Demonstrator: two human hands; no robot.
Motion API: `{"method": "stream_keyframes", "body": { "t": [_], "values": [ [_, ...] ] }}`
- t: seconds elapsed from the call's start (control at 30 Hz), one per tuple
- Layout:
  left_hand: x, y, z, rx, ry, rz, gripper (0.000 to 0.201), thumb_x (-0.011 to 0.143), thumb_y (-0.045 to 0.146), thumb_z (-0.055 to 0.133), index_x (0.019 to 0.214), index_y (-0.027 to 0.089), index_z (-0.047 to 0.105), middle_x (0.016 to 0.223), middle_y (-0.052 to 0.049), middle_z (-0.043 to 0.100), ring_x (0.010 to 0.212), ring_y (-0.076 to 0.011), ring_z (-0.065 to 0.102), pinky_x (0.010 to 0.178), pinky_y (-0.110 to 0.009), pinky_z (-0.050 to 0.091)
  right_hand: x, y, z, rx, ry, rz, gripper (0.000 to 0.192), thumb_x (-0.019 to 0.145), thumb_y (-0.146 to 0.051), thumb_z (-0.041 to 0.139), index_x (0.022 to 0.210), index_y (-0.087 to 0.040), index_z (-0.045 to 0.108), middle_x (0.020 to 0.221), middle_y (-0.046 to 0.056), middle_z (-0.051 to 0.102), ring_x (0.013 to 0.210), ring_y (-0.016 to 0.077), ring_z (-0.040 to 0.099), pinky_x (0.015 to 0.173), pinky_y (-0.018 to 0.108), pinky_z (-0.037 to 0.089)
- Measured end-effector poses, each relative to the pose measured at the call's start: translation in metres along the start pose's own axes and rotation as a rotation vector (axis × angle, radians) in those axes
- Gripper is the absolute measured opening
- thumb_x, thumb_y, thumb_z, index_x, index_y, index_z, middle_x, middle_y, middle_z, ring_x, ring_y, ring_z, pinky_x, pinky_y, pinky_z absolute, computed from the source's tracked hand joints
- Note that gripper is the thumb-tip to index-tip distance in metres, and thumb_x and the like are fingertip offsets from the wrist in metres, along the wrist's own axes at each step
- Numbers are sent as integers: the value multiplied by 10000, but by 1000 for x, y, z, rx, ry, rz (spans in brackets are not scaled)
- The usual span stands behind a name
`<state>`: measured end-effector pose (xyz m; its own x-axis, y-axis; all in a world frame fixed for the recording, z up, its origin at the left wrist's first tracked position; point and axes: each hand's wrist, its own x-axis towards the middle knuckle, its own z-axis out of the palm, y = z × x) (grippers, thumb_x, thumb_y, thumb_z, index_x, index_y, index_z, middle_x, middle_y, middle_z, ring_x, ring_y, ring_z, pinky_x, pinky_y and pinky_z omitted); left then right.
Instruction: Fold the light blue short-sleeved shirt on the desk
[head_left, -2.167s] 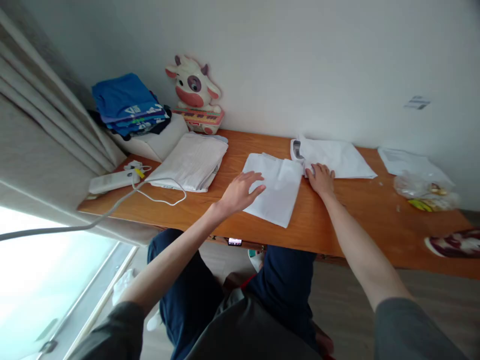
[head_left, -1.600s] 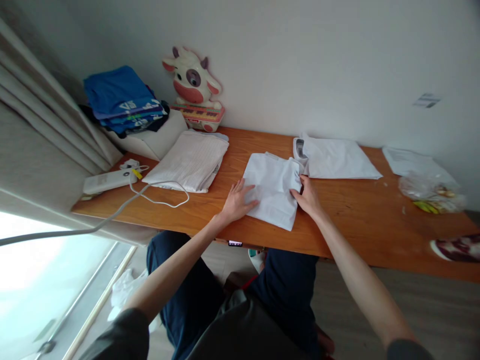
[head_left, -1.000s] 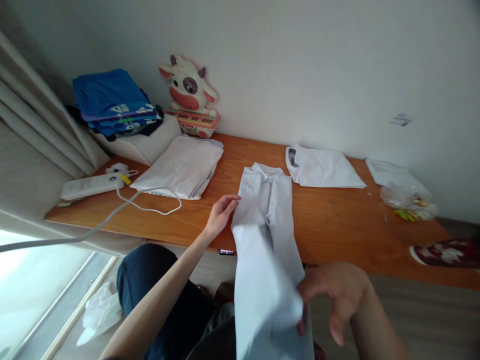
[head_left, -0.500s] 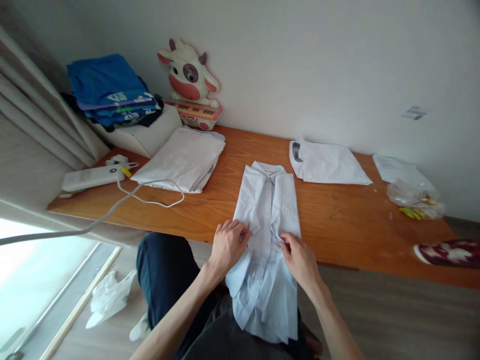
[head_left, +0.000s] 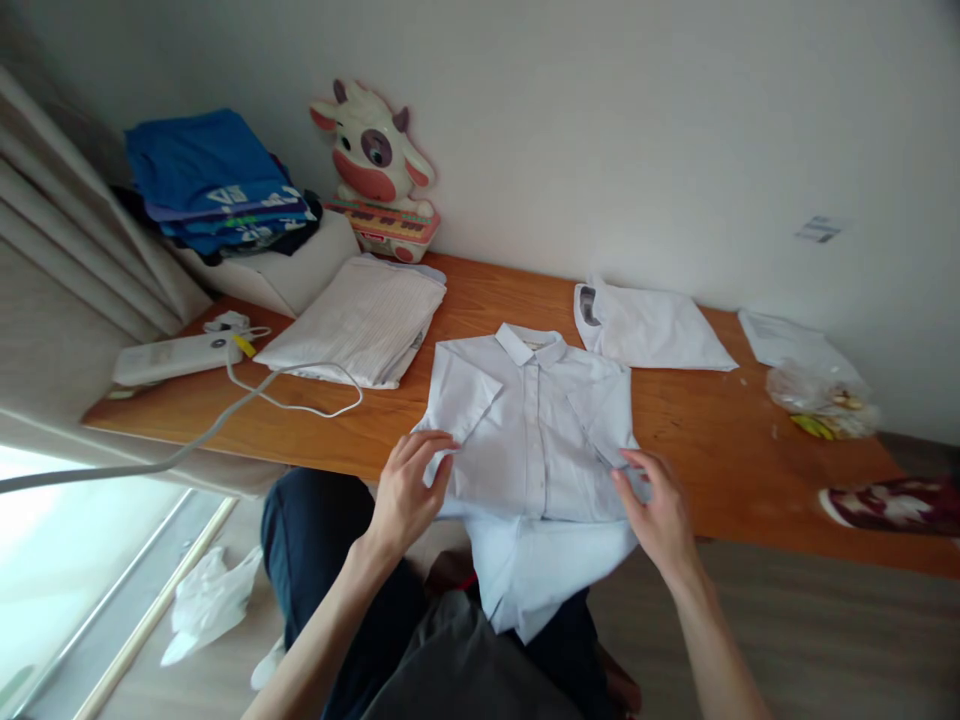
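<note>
A white short-sleeved button-up shirt (head_left: 499,460) lies front up, its collar toward the wall and both sleeves angled in over the front. Its lower part drapes past the table's front edge toward my lap. At the shirt's left side is my left hand (head_left: 411,488), thumb and fingers apart around air near the sleeve. On the opposite side, my right hand (head_left: 658,503) has its thumb and forefinger parted by the shirt's right edge; whether the fingertips touch the cloth I cannot tell.
On the wooden table (head_left: 480,285) are a folded striped cloth (head_left: 360,315), a folded white garment (head_left: 660,325), a plastic bag (head_left: 821,400) and a white power strip (head_left: 176,360) with a cable. Behind stand a blue clothes stack (head_left: 214,175) and a cow toy keyboard (head_left: 379,165).
The shirt's two sides have been folded outward, so it now lies much wider. My hands have moved apart and let go of the cloth they pinched.
</note>
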<state>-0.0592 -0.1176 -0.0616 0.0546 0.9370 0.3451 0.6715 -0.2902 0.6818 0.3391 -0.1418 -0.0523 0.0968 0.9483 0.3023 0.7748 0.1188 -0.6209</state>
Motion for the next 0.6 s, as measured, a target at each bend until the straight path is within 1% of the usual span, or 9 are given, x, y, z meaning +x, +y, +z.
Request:
{"method": "stream_keyframes", "body": {
  "t": [0.1, 0.2, 0.27, 0.33, 0.43, 0.5, 0.53, 0.57, 0.6],
  "values": [
    [22, -9, 13, 184, -42, -34, 368, 943, 326, 732, 1310, 300, 715, 1361, -97, 729, 1234, -357, 656, 1077, -519, 520, 19, -3, 26, -176, -59, -52, 477, 987, -495, 629, 1416, -287, 625, 1372, 153, 667, 1285, 401, 632, 1103, 596, 512],
    [38, -30, 15, 149, -49, -68, 166, 966, 356, 703, 1089, 268, 771, 1153, -87, 778, 1073, -316, 693, 961, -454, 544, 39, 20, 35, -242, -132, -22, 358, 1000, -504, 589, 1227, -253, 706, 1189, 146, 732, 1088, 375, 701, 959, 546, 565],
    [43, -45, 9, -25, 36, -180, 185, 992, 401, 663, 997, 237, 749, 978, -55, 767, 881, -242, 695, 814, -366, 557, 49, 45, 27, -167, -101, 45, 299, 1021, -502, 542, 1058, -254, 704, 1033, 114, 753, 943, 333, 715, 881, 509, 574],
    [41, -57, -2, -244, 225, -353, 245, 985, 453, 654, 1013, 214, 703, 859, -13, 719, 704, -175, 641, 659, -290, 524, 52, 70, 11, -13, 95, 162, 305, 1015, -532, 531, 1018, -257, 662, 932, 84, 736, 851, 310, 706, 823, 499, 581],
    [21, -65, -16, -387, 561, -465, 259, 943, 430, 684, 1080, 217, 631, 885, 9, 684, 673, -136, 615, 602, -238, 493, 35, 91, -16, 136, 517, 277, 324, 951, -573, 623, 1098, -285, 631, 973, 76, 707, 876, 325, 707, 805, 531, 598],
    [-5, -59, -17, -322, 703, -422, 268, 904, 387, 729, 1090, 233, 612, 956, -8, 682, 760, -156, 645, 662, -266, 529, 10, 83, -25, 95, 666, 246, 321, 932, -551, 677, 1162, -329, 649, 1098, 103, 699, 1006, 362, 709, 877, 586, 594],
    [-21, -53, -13, -277, 718, -384, 264, 888, 370, 750, 1074, 241, 613, 972, -16, 679, 795, -173, 654, 692, -295, 548, -5, 71, -25, 61, 648, 204, 304, 942, -528, 682, 1192, -357, 661, 1152, 113, 695, 1068, 377, 701, 919, 609, 585],
    [-38, -46, -8, -245, 690, -343, 244, 882, 355, 761, 1049, 249, 618, 973, -22, 677, 813, -189, 657, 716, -328, 564, -22, 56, -22, 37, 563, 152, 279, 965, -501, 664, 1219, -386, 673, 1172, 114, 699, 1100, 386, 696, 947, 626, 577],
    [-56, -39, 0, -228, 625, -301, 209, 886, 341, 760, 1023, 256, 628, 965, -25, 675, 814, -201, 656, 730, -358, 576, -37, 39, -16, 27, 401, 84, 278, 987, -468, 645, 1258, -415, 674, 1175, 110, 710, 1108, 389, 697, 964, 634, 573]
  ]
}}
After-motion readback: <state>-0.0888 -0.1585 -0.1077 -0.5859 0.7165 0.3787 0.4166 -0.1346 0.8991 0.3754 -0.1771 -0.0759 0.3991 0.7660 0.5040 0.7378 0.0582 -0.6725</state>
